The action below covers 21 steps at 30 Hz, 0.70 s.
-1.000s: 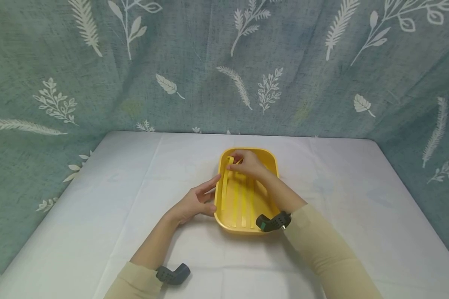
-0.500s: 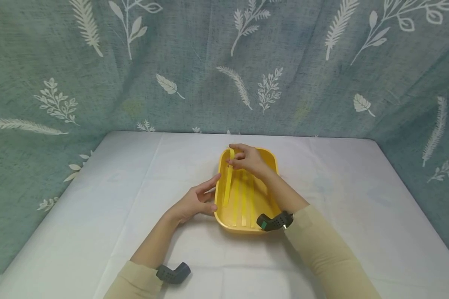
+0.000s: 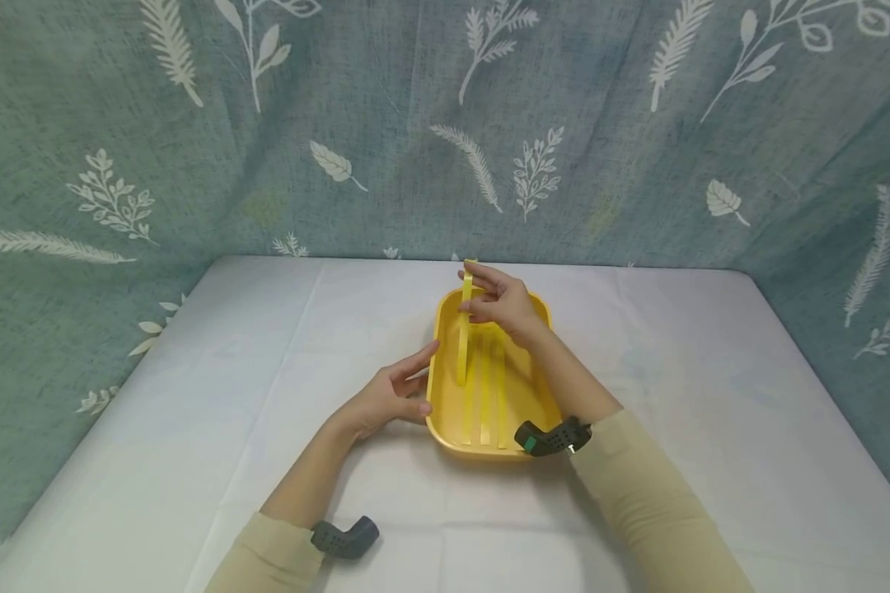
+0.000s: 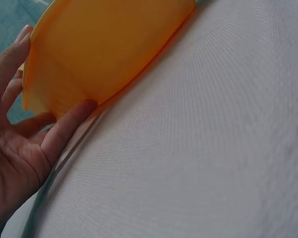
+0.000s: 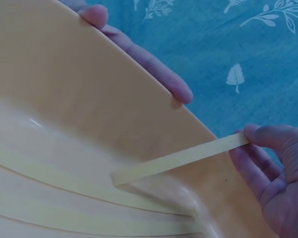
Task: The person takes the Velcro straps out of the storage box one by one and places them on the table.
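Observation:
A yellow rectangular plastic basin with rounded corners sits on the table. My left hand is at its left side, thumb and fingers spread and fairly straight against the outer wall, as the left wrist view of the basin also shows. My right hand, over the basin's far end, pinches the upper end of a narrow yellow strip between thumb and fingers. In the right wrist view the strip slants down from the fingertips, its lower end close over the basin floor. More flat yellow strips lie along the floor.
The white-covered table extends around the basin. Behind it hangs a green-blue cloth with white leaf prints. A dark camera mount on the right wrist overlaps the basin's near right corner.
My right hand has risen away from the basin floor toward the far rim, drawing the pinched strip up to a steeper slant. The left hand stays against the basin's side.

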Available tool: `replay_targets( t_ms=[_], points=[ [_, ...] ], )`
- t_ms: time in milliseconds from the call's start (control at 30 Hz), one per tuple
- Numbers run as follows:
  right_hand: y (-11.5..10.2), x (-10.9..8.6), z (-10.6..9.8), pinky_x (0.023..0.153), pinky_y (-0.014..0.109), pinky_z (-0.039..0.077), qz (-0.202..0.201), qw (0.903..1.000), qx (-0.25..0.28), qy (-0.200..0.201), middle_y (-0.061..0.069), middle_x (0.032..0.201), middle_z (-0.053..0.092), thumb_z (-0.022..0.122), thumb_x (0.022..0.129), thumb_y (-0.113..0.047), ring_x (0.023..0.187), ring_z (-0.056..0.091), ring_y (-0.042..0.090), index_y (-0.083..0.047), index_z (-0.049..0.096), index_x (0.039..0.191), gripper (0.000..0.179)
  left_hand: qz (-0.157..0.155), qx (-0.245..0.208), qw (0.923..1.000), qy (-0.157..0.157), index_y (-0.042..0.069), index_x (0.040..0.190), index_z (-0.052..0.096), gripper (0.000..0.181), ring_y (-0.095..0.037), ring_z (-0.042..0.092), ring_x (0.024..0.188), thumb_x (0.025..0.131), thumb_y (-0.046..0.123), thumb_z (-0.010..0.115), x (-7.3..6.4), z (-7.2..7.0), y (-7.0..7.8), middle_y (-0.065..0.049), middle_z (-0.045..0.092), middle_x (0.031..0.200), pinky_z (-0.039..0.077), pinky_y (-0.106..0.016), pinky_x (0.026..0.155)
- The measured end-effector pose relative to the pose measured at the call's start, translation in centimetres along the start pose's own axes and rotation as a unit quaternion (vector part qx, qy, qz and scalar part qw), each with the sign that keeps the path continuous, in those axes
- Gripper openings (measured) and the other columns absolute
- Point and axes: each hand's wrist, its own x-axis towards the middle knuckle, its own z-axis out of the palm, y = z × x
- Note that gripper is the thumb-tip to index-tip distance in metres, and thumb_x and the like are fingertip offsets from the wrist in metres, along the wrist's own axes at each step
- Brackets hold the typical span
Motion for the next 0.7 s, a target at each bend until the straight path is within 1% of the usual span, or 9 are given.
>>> replay_targets(
  t_ms=[67, 200, 367, 533, 700],
  points=[
    [-0.1, 0.0, -0.1, 0.071, 0.031, 0.058, 0.002, 0.9999, 0.014, -0.002, 0.012, 0.144, 0.045, 0.062, 0.085, 0.008, 0.081, 0.067, 0.008, -0.011, 0.04, 0.144, 0.065, 0.001, 0.0, 1.0, 0.0, 0.019, 0.152, 0.022, 0.09, -0.032, 0.027, 0.141, 0.08, 0.008, 0.074, 0.1, -0.1, -0.1, -0.001, 0.019, 0.158, 0.046, -0.036, 0.097],
    [-0.2, -0.1, -0.5, 0.069, 0.03, 0.058, 0.008, 0.9994, 0.033, 0.002, 0.005, 0.147, 0.043, 0.062, 0.085, 0.007, 0.081, 0.069, 0.01, -0.016, 0.039, 0.145, 0.068, 0.001, 0.002, 1.0, 0.001, 0.019, 0.152, 0.022, 0.089, -0.03, 0.027, 0.141, 0.079, 0.005, 0.073, 0.1, 0.0, -0.1, 0.0, 0.019, 0.158, 0.045, -0.035, 0.097],
    [-0.3, -0.2, -1.1, 0.068, 0.03, 0.058, 0.002, 0.9994, 0.035, 0.003, 0.006, 0.148, 0.04, 0.062, 0.086, 0.007, 0.081, 0.07, 0.012, -0.017, 0.037, 0.146, 0.07, 0.0, 0.004, 1.0, 0.005, 0.018, 0.152, 0.022, 0.09, -0.029, 0.026, 0.141, 0.079, 0.0, 0.071, -0.1, 0.1, 0.2, 0.002, 0.018, 0.158, 0.044, -0.035, 0.098],
    [-0.9, -0.7, -1.6, 0.073, 0.03, 0.057, 0.005, 0.9991, 0.041, -0.001, 0.007, 0.154, 0.028, 0.064, 0.083, 0.008, 0.083, 0.07, 0.015, -0.019, 0.031, 0.148, 0.078, -0.004, 0.008, 0.9999, 0.008, 0.019, 0.152, 0.022, 0.089, -0.029, 0.026, 0.141, 0.079, 0.001, 0.071, -0.2, 0.1, 0.2, 0.002, 0.018, 0.158, 0.045, -0.034, 0.098],
    [-2.4, -1.3, -1.7, 0.078, 0.03, 0.056, 0.003, 0.9984, 0.056, -0.007, 0.005, 0.158, 0.018, 0.064, 0.081, 0.012, 0.087, 0.07, 0.02, -0.022, 0.026, 0.15, 0.086, -0.003, 0.002, 0.9999, 0.01, 0.019, 0.151, 0.022, 0.091, -0.029, 0.026, 0.141, 0.077, 0.0, 0.072, -0.2, 0.1, 0.3, 0.002, 0.019, 0.158, 0.045, -0.034, 0.098]
  ],
)
